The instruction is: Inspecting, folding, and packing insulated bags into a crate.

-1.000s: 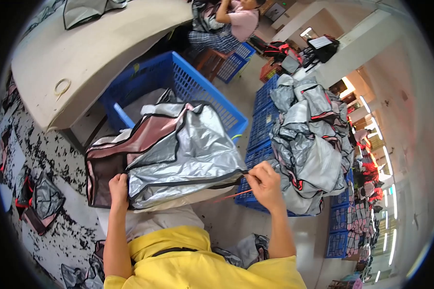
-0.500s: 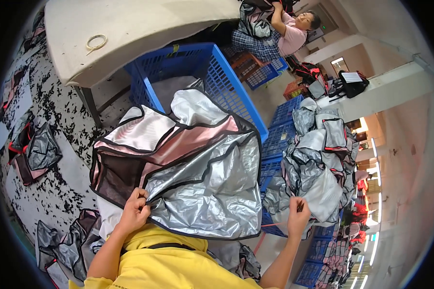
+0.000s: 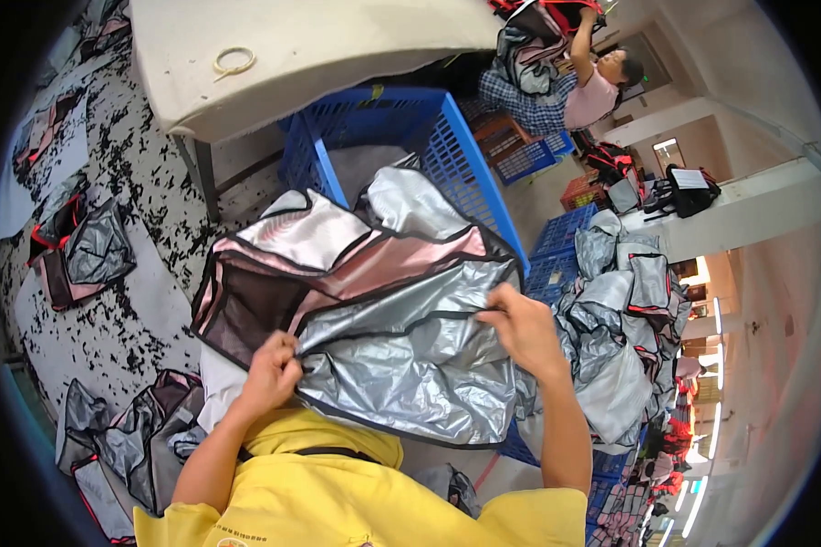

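You hold a big silver bag (image 3: 383, 356) with black edges and a pink inside in the middle of the frame. Your left hand (image 3: 269, 374) has its fingers pinched shut on the bag's lower left edge. Your right hand (image 3: 524, 330) has its fingers clamped on a black seam at the right. Behind the bag stands a blue crate (image 3: 447, 155). A pile of silver bags (image 3: 625, 319) lies at the right. A white worktop (image 3: 310, 46) sits at the top.
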Demonstrator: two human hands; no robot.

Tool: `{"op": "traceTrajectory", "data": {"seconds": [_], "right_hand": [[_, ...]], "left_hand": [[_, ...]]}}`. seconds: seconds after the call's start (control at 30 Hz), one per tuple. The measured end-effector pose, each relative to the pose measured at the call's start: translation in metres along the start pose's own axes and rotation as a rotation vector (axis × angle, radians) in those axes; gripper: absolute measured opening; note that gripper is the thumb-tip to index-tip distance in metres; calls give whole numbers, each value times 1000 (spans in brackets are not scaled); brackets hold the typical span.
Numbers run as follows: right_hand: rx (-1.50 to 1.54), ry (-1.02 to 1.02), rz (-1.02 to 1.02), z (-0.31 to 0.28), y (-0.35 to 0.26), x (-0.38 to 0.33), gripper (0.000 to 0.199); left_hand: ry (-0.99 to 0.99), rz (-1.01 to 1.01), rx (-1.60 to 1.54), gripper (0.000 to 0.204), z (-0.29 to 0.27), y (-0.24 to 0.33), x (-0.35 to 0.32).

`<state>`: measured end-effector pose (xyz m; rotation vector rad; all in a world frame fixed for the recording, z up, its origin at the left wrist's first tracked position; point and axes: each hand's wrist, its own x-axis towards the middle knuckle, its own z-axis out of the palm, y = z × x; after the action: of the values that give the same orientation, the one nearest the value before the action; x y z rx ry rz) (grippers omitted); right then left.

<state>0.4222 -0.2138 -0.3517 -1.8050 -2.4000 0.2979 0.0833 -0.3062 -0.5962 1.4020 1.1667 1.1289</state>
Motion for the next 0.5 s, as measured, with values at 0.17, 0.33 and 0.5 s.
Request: {"op": "traceTrajectory", "data": {"seconds": [0.17, 0.33, 0.5], "right_hand": [[134, 140, 293, 7, 52, -93, 14], [325, 273, 530, 42, 62, -153, 7], [378, 414, 397, 60, 60, -156, 7]], "left_hand": [[57, 49, 145, 12, -28, -19, 45], [-107, -2, 246, 16, -17, -42, 53], [-82, -13, 301, 18, -16, -47, 34]]}}
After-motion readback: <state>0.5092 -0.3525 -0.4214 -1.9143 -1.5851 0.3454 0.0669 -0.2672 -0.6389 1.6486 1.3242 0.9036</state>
